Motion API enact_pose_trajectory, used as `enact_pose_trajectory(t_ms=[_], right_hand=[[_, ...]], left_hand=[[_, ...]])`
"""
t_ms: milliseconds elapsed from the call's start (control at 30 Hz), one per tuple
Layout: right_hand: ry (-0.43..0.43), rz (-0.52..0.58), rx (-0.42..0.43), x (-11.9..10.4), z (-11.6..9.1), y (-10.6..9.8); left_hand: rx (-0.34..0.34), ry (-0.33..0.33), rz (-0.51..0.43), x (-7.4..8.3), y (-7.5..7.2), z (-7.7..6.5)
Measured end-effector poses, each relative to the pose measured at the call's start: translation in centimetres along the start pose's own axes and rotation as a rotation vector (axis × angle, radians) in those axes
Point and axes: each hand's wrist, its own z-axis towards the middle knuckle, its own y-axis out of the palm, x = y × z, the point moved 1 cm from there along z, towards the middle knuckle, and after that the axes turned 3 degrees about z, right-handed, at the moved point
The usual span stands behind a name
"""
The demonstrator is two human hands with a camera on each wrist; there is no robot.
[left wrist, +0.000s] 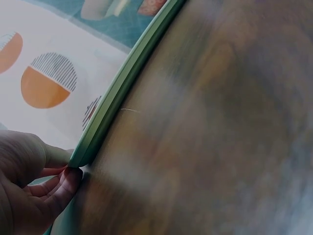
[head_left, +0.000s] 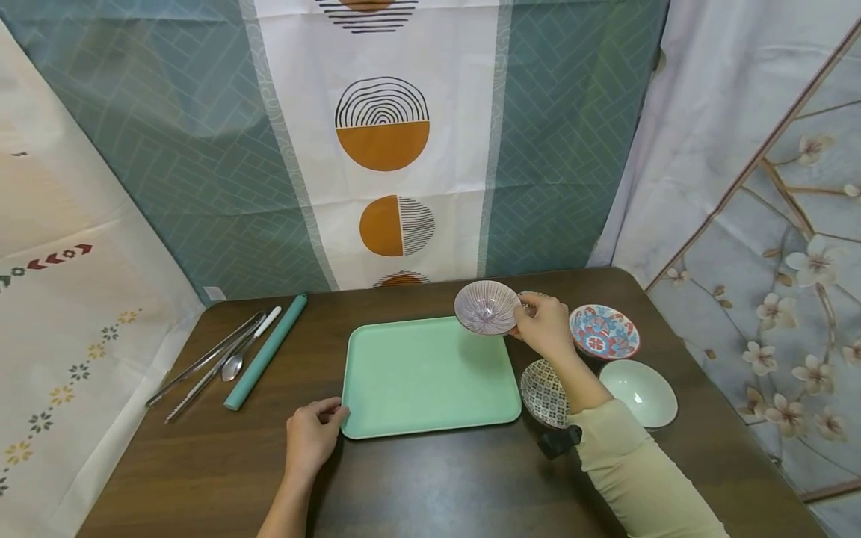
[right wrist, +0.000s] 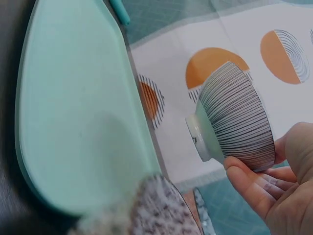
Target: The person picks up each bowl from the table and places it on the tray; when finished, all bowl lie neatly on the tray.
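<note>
Dark wooden table [head_left: 417,486] against a patterned curtain [head_left: 565,149] — one hand at a tray corner, one holding up a bowl.
Thumb and fingers of the left hand [head_left: 312,441] pinch the near corner of the green tray [head_left: 430,377], whose near edge runs rightward from that grip; the right hand [head_left: 548,325], thumb and fingers closed on the rim, holds the striped bowl [head_left: 486,308] raised and tilted over the tray's far right corner. Bare wood stretches from the left hand out toward the spoon [head_left: 232,367] and teal rod [head_left: 267,351], leaving room that side. Space is tighter around the right arm — a dark-patterned bowl [head_left: 543,392] sits under the forearm, just beside the tray's edge, with a red-and-blue bowl [head_left: 604,332] and a pale bowl [head_left: 642,396] farther right.
</note>
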Motion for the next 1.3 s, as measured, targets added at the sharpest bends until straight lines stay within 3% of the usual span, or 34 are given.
enact_pose_trajectory(t_ms=[567, 1033, 1300], right_hand=[[0.024, 0.029, -0.1, -1.4, 0.0, 6.7], [0.082, 0.113, -0.216, -1.9, 1.0, 14.2], [0.13, 0.156, -0.284, -2.2, 1.3, 17.4]], left_hand=[[-0.047, -0.058, -0.021, -0.2, -0.5, -0.5], [-0.077, -0.043, -0.128, -0.2, -0.9, -1.0], [-0.081, -0.026, -0.163, -0.2, -0.9, -1.2]])
